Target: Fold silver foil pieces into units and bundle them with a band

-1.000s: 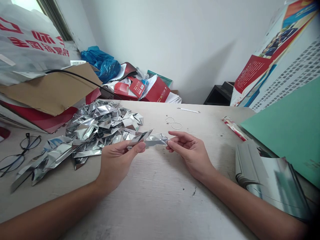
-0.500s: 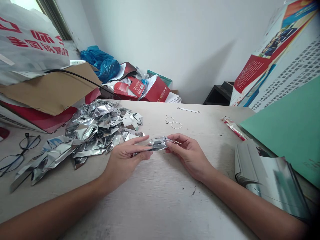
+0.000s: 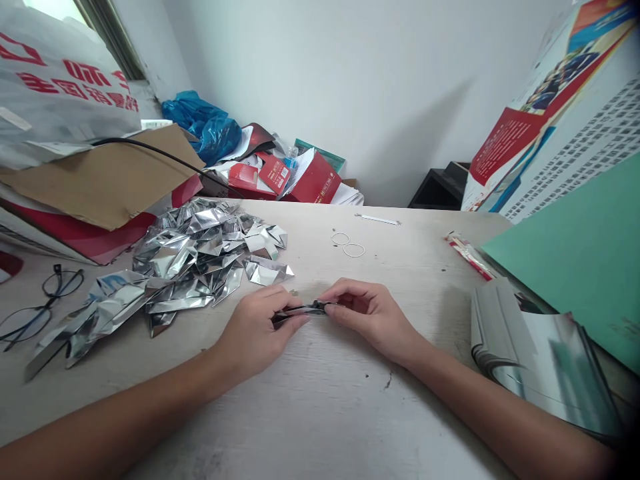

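Observation:
Between my two hands a small silver foil packet (image 3: 311,309) is held just over the table, seen nearly edge-on. My left hand (image 3: 263,327) is closed on its left end, with the thumb along the near side. My right hand (image 3: 373,317) pinches the right end between thumb and fingers. Much of the packet is hidden by my fingers. To the left lies a heap of crumpled silver foil packets (image 3: 200,257). Beyond my hands, two thin pale rubber bands (image 3: 353,250) lie flat on the table.
Glasses (image 3: 45,307) lie at the far left beside a cardboard box (image 3: 110,187). A stack of booklets (image 3: 540,367) and a green board (image 3: 575,253) stand at the right. A thin white strip (image 3: 379,219) and a red-white packet (image 3: 470,255) lie farther back.
The packet has tipped from showing its shiny face to nearly edge-on and sits slightly lower. My left fingers, stretched out before, have curled around its end.

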The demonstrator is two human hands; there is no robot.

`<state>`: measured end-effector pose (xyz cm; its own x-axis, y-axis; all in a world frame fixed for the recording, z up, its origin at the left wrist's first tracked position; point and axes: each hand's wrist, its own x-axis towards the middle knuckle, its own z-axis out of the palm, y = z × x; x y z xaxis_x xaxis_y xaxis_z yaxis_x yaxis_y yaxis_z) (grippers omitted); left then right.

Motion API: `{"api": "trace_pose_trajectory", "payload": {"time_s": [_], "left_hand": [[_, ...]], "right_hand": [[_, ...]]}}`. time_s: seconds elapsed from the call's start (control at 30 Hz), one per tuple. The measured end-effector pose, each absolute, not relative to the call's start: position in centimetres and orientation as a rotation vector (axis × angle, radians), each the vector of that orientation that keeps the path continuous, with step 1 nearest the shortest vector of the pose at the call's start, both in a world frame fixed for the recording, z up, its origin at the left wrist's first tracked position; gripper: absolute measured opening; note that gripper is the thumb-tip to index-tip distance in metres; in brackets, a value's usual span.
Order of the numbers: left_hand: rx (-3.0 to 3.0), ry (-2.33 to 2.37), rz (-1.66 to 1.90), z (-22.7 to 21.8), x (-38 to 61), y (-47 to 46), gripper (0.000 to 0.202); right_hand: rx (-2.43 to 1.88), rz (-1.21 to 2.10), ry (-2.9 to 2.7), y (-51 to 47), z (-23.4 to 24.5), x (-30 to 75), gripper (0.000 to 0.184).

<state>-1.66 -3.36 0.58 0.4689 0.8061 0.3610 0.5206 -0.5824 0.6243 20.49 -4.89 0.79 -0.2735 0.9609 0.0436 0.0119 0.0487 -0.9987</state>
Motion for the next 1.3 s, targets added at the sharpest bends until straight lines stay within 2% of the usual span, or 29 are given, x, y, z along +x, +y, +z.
{"api": "trace_pose_trajectory", "payload": {"time_s": [0.23, 0.37, 0.67, 0.87, 1.1, 1.3], "left_hand": [[2.367, 1.11, 0.811, 0.4, -1.4, -3.4, 0.024], [2.401, 1.069, 0.722, 0.3, -1.5, -3.4, 0.003], [2.457, 0.88, 0.785, 0.0, -1.6, -3.7, 0.016], [2.394, 1.29, 1.229, 0.2, -1.8, -3.3, 0.01], [2.125, 1.564, 0.956, -0.2, -2.8, -0.9, 0.005], [2.229, 1.187, 0.997, 0.4, -2.4, -1.7, 0.004]], "right_hand": [[-1.183, 0.91, -1.889, -5.7, 0.4, 20.0, 0.021], [-1.219, 0.777, -2.012, -5.6, 0.0, 20.1, 0.013], [-1.179, 0.751, -2.111, -5.9, 0.1, 20.1, 0.02], [-1.2, 0.879, -1.886, -5.7, 0.8, 20.0, 0.028], [-1.322, 0.893, -1.725, -5.4, 0.8, 20.1, 0.025], [-1.392, 0.873, -1.674, -5.0, 0.4, 20.1, 0.028]]}}
